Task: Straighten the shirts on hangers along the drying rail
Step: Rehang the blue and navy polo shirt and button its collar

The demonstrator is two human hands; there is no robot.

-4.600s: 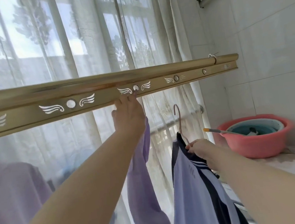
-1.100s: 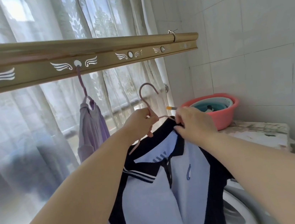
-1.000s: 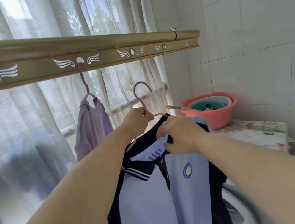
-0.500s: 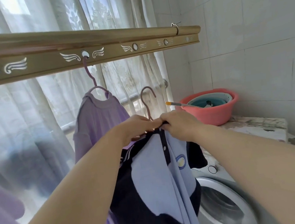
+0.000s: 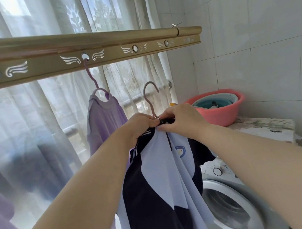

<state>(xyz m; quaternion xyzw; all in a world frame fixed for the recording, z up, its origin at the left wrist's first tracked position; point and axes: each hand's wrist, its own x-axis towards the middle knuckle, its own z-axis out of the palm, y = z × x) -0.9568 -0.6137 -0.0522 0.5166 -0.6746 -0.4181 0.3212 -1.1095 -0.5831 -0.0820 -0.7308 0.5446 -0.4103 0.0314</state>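
The collar of the navy and blue shirt (image 5: 159,170) is now pinched by both hands (image 5: 140,124), closed at its hanger (image 5: 149,99), below the rail (image 5: 100,50). The front, spread 1 second earlier, now hangs bunched, so hooking seems near.

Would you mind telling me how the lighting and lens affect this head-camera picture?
Head view: daylight through the sheer curtains backlights the scene and washes out the window; the wide lens bows the drying rail; both forearms loom large; hands and navy shirt stay reasonably sharp.
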